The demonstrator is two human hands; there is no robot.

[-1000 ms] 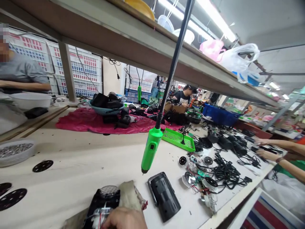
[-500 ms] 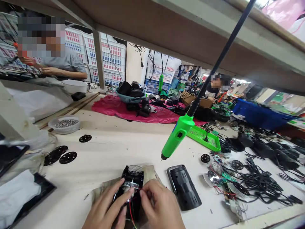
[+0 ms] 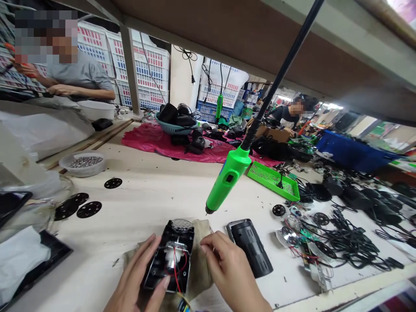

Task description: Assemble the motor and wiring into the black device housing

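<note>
An open black housing half (image 3: 172,255) with a small motor and red wires lies on a beige cloth (image 3: 199,264) at the near edge. My left hand (image 3: 138,281) grips its left side, thumb on the lower end. My right hand (image 3: 232,275) rests on the cloth just right of it, fingers curled, holding nothing I can make out. A green electric screwdriver (image 3: 225,182) hangs on a black cord above the housing. The other black housing half (image 3: 250,247) lies to the right.
Black perforated discs (image 3: 89,209) and a bowl of screws (image 3: 83,163) lie left. A green tray (image 3: 273,180), wires and circuit boards (image 3: 325,242) lie right. A red cloth with a basket of black parts (image 3: 175,123) sits behind. Other people work at the far left and back.
The view dropped from the shelf to the bench. Both my hands came onto the housing, then my right hand drew off to its right side. The hanging screwdriver swung left.
</note>
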